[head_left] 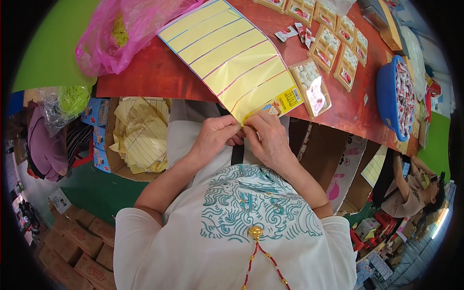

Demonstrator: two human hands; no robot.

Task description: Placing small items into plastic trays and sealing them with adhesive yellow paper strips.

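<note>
A long, shiny yellow sheet (232, 53) crossed by coloured lines lies slanted over the red table and hangs past its front edge. Its near corner, beside a printed picture patch, is pinched between my hands. My left hand (215, 137) has thumb and fingers pressed together at that corner. Right against it, my right hand (268, 137) is closed on the same corner with bent fingers. The exact fingertip contact is partly hidden. Just right of the sheet sits a wooden-coloured tray (311, 89) with white pieces and a shiny packet.
More filled trays (333, 43) and small packets (286, 33) lie on the red table (130, 65). A blue basin (386, 99) of packets stands right, a pink bag (111, 43) left. Below is a carton of yellow sheets (140, 133). People sit at left (48, 140) and right (411, 193).
</note>
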